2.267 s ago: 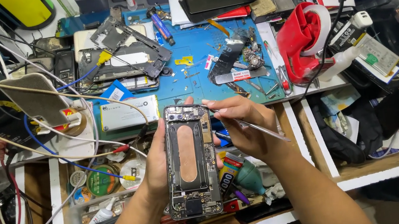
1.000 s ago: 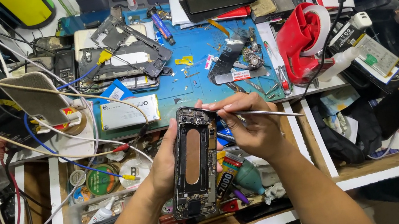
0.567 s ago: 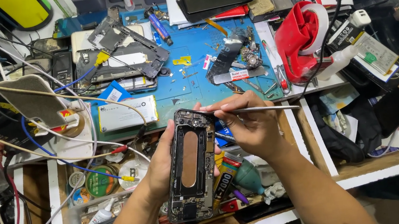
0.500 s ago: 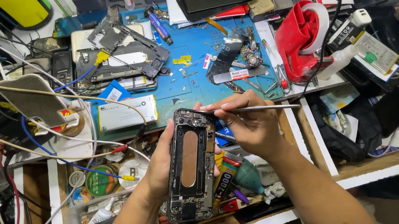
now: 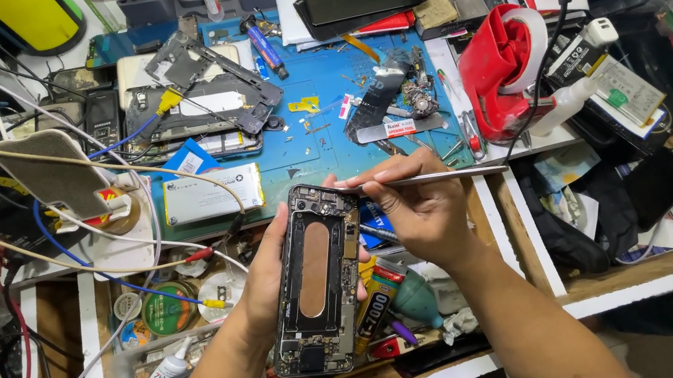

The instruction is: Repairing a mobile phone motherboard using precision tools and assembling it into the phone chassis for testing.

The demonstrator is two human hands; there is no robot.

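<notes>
The left hand [image 5: 266,280] grips an opened black smartphone frame [image 5: 318,278], a flat rectangle with bare circuitry and a long copper-coloured oval patch, held above the cluttered tabletop [image 5: 531,215]. The right hand [image 5: 421,208] pinches slim silver metal tweezers [image 5: 430,177] by the frame's upper corner. Beneath, a clear plastic tray [image 5: 129,359] holds a round tin and a small tube.

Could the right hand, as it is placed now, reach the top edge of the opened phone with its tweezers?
Probably yes: the right hand holds the tweezers with their tip already at the top edge of the opened phone, which the left hand holds; nothing lies between.
</notes>
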